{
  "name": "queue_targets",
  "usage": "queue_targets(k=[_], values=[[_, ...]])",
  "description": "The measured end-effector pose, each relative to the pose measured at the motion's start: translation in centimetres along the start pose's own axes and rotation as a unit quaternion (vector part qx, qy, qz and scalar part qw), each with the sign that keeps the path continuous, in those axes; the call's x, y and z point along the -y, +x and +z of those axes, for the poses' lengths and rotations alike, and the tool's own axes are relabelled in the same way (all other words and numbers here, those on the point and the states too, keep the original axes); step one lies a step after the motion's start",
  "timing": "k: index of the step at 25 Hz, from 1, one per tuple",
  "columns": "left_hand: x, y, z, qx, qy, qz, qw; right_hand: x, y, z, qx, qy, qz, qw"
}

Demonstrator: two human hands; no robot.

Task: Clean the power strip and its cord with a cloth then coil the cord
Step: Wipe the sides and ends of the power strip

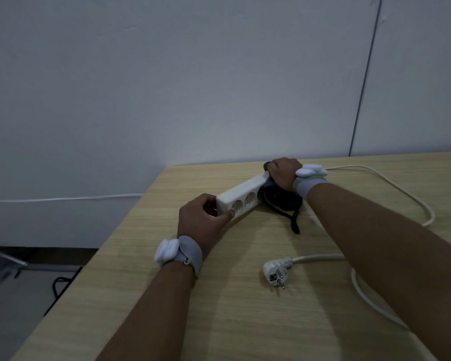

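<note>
A white power strip lies tilted on its side on the wooden table, sockets facing me. My left hand grips its near end, thumb on the socket face. My right hand holds a dark cloth with yellow trim against the strip's far end; the cloth hangs down onto the table. The white cord runs from behind my right hand, loops right, passes under my right forearm and ends at the plug lying loose on the table.
A grey-white wall stands right behind the table's far edge. The table's left edge drops to the floor, where a black cable and a metal frame lie.
</note>
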State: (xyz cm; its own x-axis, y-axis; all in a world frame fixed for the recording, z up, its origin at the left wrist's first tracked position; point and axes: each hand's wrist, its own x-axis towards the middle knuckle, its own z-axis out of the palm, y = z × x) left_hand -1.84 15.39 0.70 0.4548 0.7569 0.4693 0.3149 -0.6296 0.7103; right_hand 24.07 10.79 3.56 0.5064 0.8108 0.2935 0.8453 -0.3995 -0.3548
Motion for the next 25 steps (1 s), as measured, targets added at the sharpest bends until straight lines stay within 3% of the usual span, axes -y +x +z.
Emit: queue_targets(k=[6,10,16,19,25], values=[[-0.1,0.0,0.0,0.004,0.000,0.003,1.000,-2.3,0.7,0.0,0.033,0.034,0.108,0.993],[-0.4,0.1,0.0,0.002,-0.005,0.020,1.000,-2.5,0.6,1.1,-0.004,0.064,0.131,0.989],[-0.6,0.5,-0.7,-0.039,-0.021,0.054,0.998,-1.8,-1.0,1.4,-0.053,0.025,0.061,0.996],[-0.7,0.6,-1.0,-0.040,-0.021,0.066,0.997,-1.4,-2.4,1.1,-0.057,0.041,-0.010,0.997],[-0.9,0.4,-1.2,-0.042,-0.028,0.076,0.996,2.1,-5.8,0.0,-0.071,0.139,-0.063,0.986]])
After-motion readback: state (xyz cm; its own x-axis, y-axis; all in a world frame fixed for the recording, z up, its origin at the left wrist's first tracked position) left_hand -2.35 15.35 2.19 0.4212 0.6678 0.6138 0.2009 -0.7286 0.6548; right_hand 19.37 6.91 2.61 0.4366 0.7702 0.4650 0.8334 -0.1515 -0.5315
